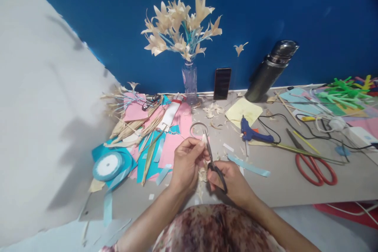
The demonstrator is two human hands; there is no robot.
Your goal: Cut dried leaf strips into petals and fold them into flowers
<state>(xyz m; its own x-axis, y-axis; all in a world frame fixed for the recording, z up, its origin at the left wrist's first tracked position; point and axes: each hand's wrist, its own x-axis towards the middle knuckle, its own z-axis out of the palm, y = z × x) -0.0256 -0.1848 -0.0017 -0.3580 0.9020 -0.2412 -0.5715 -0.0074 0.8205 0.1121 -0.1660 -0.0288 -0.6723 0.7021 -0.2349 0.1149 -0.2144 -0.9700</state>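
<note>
We hold a small white piece in front of the vase, on our side of it, pinched between the thumb and fingers of our left hand. Our right hand is closed around the handles of small black-handled scissors, their blades up beside the piece; we cannot tell whether they touch it.

Below the vase spreads our grey tabletop, strewn with pale scraps. To the vase's left and front we see pink and blue sheets, dried husks and a ribbon spool; to its right and front, a blue glue gun and red-handled scissors. A blue wall rises behind the vase, a white wall to its left.

The clear vase holds cream flowers on pale blue stems. To its right, past a phone, a capped dark flask appears tilted; we cannot see its contents.
</note>
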